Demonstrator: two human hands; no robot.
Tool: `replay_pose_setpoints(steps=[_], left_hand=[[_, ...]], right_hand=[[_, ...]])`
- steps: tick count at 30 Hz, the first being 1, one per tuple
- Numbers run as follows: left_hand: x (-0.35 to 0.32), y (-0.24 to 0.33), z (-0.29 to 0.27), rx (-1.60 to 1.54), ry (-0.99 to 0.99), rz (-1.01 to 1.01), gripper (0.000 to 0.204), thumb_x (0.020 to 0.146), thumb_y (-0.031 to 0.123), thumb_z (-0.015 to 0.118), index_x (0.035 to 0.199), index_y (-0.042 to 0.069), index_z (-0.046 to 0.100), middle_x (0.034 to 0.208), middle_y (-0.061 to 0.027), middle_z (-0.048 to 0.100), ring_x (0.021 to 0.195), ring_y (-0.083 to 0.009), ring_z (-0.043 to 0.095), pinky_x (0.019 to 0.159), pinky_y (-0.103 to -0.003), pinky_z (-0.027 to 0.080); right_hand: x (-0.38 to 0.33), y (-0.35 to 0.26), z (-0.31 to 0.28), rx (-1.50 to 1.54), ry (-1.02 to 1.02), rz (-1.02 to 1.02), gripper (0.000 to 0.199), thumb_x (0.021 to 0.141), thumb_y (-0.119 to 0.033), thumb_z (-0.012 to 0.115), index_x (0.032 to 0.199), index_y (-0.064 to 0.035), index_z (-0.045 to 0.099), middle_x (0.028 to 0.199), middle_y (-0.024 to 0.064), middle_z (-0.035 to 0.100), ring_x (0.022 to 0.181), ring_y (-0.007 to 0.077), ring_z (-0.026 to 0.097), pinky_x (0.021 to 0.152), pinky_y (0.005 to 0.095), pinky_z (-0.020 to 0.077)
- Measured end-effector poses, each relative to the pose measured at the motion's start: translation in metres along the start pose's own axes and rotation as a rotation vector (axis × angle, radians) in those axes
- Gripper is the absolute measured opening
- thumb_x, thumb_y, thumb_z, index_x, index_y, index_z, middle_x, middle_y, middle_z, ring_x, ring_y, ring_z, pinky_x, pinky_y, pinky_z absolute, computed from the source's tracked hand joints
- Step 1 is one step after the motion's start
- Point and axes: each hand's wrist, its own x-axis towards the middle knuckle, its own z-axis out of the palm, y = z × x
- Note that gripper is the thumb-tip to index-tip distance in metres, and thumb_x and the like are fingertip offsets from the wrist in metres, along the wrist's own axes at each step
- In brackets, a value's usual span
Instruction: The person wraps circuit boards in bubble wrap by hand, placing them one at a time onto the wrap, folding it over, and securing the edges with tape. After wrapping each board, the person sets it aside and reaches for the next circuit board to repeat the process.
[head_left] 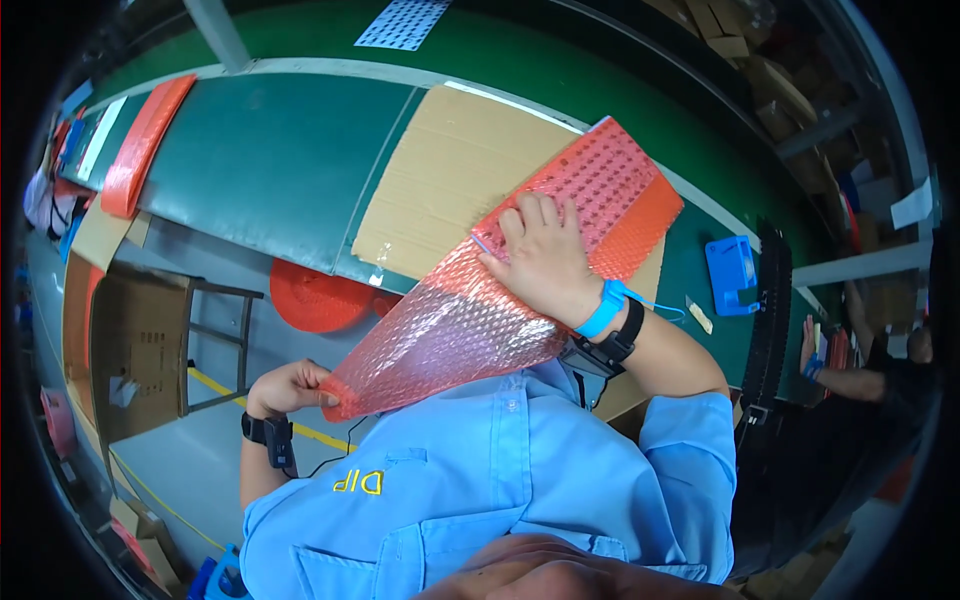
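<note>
A wide sheet of red bubble wrap (450, 320) stretches from the bench toward my chest. Its near left corner is bunched in my left hand (298, 388), the fingers pinched on it. At the far end the wrap lies over a flat panel with rows of small dark marks (590, 175), seen through the red film. My right hand (548, 250) presses flat on the wrapped panel, fingers spread. Beneath the panel a brown cardboard sheet (430, 170) covers part of the green bench. A blue band and a black strap circle my right wrist.
A blue plastic tape dispenser (732, 275) stands right of the panel, near a small cutter blade (699, 315). Folded red bubble wrap (148, 145) lies at the bench's left end. Below the bench edge are a red wrap roll (318, 295) and an open carton (135, 350). Another person's hand (810, 345) shows at right.
</note>
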Motion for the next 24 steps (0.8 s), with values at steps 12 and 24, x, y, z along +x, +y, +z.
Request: replay_pose_setpoints(steps=[12,24], left_hand=[[0.021,0.186,-0.025,0.626,0.528,0.188,0.032,0.092,0.029,0.070,0.098,-0.002,0.072,0.088,-0.0065,0.072,0.081,-0.0135,0.065,0.074,-0.029,0.053],[0.344,0.329,-0.133,1.248,1.547,0.031,0.115,0.064,0.066,0.081,0.149,0.006,0.032,0.136,-0.0259,0.053,0.130,-0.0346,0.050,0.102,-0.042,0.046]], right_hand=[[-0.013,0.017,0.014,0.258,0.027,0.019,0.065,0.086,-0.046,0.066,0.130,-0.0011,0.049,0.144,0.0234,0.037,0.139,0.0436,0.029,0.106,0.0747,0.0211],[-0.006,0.011,0.023,0.294,0.095,-0.008,0.065,0.088,-0.049,0.062,0.130,-0.0011,0.049,0.143,0.0247,0.038,0.139,0.0447,0.028,0.106,0.0752,0.0222]])
